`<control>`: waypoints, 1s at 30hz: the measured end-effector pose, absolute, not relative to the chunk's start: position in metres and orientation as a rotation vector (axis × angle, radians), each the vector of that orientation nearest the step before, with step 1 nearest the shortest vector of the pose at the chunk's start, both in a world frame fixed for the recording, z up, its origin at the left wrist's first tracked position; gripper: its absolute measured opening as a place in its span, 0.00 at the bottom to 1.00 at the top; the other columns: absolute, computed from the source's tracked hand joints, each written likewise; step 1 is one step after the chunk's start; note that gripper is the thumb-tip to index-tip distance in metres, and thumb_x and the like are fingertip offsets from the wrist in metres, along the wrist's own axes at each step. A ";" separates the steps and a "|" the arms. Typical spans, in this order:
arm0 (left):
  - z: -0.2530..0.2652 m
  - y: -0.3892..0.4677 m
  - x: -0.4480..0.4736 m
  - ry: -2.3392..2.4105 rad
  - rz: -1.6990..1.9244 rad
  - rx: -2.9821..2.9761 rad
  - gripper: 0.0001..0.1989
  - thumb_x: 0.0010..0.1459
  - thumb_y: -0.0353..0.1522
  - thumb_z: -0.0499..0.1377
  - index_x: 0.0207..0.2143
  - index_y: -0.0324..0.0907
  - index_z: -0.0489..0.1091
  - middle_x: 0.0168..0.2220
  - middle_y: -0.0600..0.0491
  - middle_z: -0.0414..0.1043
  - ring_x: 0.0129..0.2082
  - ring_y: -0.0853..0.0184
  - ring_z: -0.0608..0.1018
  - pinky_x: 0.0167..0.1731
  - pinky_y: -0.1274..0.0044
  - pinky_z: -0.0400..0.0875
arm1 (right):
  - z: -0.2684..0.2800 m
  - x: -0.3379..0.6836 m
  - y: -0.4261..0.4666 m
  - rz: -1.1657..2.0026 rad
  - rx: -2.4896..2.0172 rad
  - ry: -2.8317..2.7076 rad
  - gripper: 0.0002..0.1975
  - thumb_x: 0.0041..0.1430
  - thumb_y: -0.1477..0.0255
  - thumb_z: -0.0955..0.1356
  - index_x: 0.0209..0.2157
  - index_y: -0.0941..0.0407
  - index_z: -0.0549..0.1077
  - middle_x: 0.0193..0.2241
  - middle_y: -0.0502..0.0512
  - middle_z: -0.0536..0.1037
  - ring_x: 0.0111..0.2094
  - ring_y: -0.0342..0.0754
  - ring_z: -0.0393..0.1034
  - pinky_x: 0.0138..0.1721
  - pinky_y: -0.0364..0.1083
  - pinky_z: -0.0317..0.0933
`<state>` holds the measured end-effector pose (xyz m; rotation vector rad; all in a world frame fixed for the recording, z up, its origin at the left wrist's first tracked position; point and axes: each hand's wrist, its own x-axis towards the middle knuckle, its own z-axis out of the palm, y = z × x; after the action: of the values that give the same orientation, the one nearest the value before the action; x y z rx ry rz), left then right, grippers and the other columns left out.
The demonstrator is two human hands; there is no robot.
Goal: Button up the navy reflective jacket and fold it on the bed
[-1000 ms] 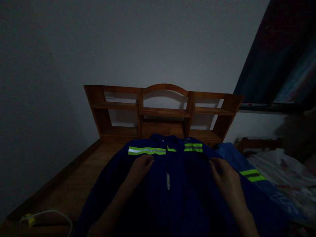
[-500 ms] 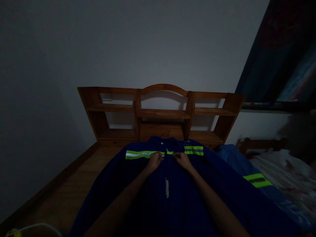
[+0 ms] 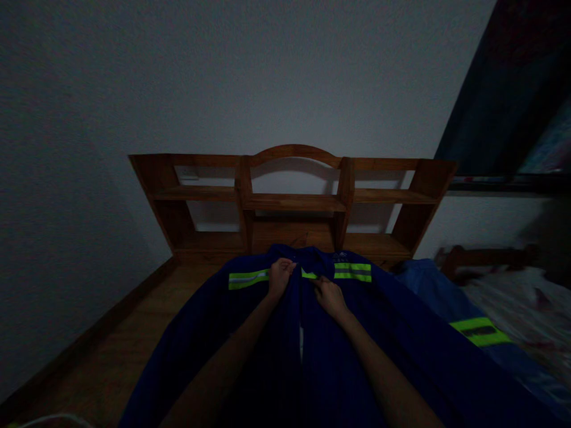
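A dark blue work jacket [image 3: 259,345] lies spread out with its collar toward the wooden headboard. Yellow-green reflective strips [image 3: 352,272] cross its chest. My left hand [image 3: 280,277] is closed on the front edge of the jacket just below the collar. Lower and to the right, my right hand [image 3: 330,296] pinches the other front edge near the reflective strip. Between the two front edges runs a narrow gap, with a pale sliver [image 3: 301,345] showing in it lower down. The fingertips of both hands are partly hidden in the dim light.
Behind the jacket stands a wooden headboard with shelves [image 3: 294,203] against a pale wall. To the right lies a lighter blue garment [image 3: 446,300] with a reflective strip, beside rumpled whitish bedding [image 3: 517,303]. Wooden boards [image 3: 147,297] show on the left.
My left hand has moved up toward the collar, off the reflective strip. My right hand has shifted slightly down and right. The pale sliver between the front edges looks narrower.
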<state>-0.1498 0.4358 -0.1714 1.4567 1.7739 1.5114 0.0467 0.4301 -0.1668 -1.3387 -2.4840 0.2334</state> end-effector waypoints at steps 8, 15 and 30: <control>-0.185 0.429 -0.150 1.639 1.508 1.512 0.06 0.47 0.34 0.61 0.27 0.40 0.71 0.23 0.54 0.73 0.25 0.67 0.76 0.27 0.78 0.67 | -0.167 0.052 0.430 0.153 -1.233 -2.533 0.15 0.61 0.72 0.60 0.47 0.49 0.72 0.43 0.52 0.73 0.41 0.46 0.71 0.42 0.42 0.58; -0.207 0.422 -0.159 1.593 1.459 1.524 0.08 0.50 0.36 0.60 0.29 0.41 0.72 0.25 0.54 0.75 0.27 0.67 0.77 0.29 0.78 0.67 | -0.170 0.043 0.431 0.119 -1.208 -2.538 0.19 0.62 0.71 0.59 0.53 0.50 0.68 0.48 0.56 0.72 0.40 0.48 0.72 0.41 0.44 0.59; -0.208 0.429 -0.161 1.491 1.518 1.470 0.08 0.47 0.36 0.62 0.27 0.41 0.71 0.27 0.52 0.76 0.29 0.66 0.78 0.32 0.77 0.69 | -0.184 0.036 0.440 0.373 -1.061 -2.301 0.21 0.58 0.74 0.62 0.53 0.48 0.69 0.44 0.56 0.73 0.35 0.46 0.71 0.39 0.45 0.61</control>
<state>-0.1611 0.4293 -0.2085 1.4703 1.4907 1.5180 0.0360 0.4399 -0.1845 -1.0614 -2.3013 0.3735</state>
